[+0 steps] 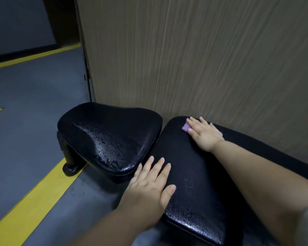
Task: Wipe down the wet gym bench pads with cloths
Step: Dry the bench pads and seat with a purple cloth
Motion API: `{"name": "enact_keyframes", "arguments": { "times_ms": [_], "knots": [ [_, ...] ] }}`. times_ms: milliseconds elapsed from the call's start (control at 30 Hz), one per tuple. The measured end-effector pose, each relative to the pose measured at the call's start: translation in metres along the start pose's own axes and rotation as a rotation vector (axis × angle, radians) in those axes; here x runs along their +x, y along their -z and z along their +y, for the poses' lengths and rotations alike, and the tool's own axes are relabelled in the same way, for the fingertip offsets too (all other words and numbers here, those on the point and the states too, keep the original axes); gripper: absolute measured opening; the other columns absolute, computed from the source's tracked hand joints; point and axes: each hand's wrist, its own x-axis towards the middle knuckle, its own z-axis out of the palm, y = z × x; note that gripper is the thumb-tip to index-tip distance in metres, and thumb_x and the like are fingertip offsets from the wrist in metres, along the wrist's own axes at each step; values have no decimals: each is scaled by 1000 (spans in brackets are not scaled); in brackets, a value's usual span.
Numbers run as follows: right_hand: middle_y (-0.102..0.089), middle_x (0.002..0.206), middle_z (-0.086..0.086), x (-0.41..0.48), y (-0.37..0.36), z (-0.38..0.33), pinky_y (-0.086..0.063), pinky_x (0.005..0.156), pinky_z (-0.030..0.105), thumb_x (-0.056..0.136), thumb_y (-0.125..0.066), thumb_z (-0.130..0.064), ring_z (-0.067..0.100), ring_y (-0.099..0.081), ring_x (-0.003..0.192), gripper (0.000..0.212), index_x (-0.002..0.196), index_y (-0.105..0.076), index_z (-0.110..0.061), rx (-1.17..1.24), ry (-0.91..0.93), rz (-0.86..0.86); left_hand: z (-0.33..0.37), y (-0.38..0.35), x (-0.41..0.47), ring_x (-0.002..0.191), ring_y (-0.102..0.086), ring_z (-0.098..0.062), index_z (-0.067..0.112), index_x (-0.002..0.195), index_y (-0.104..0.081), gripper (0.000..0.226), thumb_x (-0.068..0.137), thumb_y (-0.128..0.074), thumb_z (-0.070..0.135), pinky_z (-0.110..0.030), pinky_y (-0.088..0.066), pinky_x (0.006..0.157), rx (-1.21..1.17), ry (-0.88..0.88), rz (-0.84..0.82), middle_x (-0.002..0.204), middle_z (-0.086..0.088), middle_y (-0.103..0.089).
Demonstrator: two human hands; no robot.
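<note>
View from a head-worn camera, looking down. A tall brown panel (203, 59) w/ a streaky grain fills the top & right. Grey floor (28, 89) w/ yellow lines (34, 192) takes up the left. Two black pads sit low against the panel. The long pad (190, 167) runs from bottom centre up toward the panel, & the smaller seat pad (110, 135) lies just beside its far-left end, w/ a narrow gap btwn them. Water beads glisten on much of the seat pad & on the long pad's near end. The long pad's middle looks duller, prob. drier. The left hand (149, 183) lies flat on the long pad's left edge, fingers straight, holding nothing, seemingly bracing. The right hand (204, 134) presses flat, fingers spread, on a small purple cloth (185, 127) at the long pad's far end, next to the panel. The cloth is pinned under the palm, not gripped. Step in hand, at a guess: wiping the long pad, mid-stroke. The next move likely calls for dragging the cloth back toward the wet near end w/ steady downward pressure & shifting the left hand out of its path. After that comes the seat pad, which looks untouched.
</note>
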Motion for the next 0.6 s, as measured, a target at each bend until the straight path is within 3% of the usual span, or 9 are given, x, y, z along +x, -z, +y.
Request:
{"name": "enact_keyframes", "arguments": {
  "times_ms": [100,200,300,433,600],
  "knots": [
    [-6,161,-12,16,0,-1,-2,119,44,103,-17,-40,18,1,149,52,154,-11,-29,-9,-114,4,2,0,1,140,30,-2,40,153,7,88,69,19,64,-26,24,112,-36,39,-91,154,25,21],
    [-5,161,-12,6,-1,-7,0,119,44,104,-16,-40,18,2,149,52,154,-10,-29,-19,-106,11,3,1,3,143,27,-5,40,152,10,94,64,24,69,-28,22,113,6,41,-111,158,21,20],
    [-3,161,-13,-26,-3,-20,1,119,43,104,-18,-40,17,4,149,52,154,-9,-29,-23,8,-5,3,5,0,143,26,-5,40,152,9,107,55,37,76,-29,22,113,5,25,-130,159,20,18],
    [-1,160,-16,-86,-10,-50,6,119,39,104,-22,-39,12,8,148,53,155,-7,-30,0,202,-33,4,11,-2,141,27,-1,36,153,10,96,63,28,66,-34,24,114,10,27,-132,159,19,16],
    [5,157,-23,-147,-15,-71,16,115,31,100,-15,-49,2,18,143,57,154,-4,-35,17,334,-105,4,16,-14,134,34,2,31,139,29,107,44,42,79,-35,22,115,-30,77,-183,156,16,27]
  ]
}}
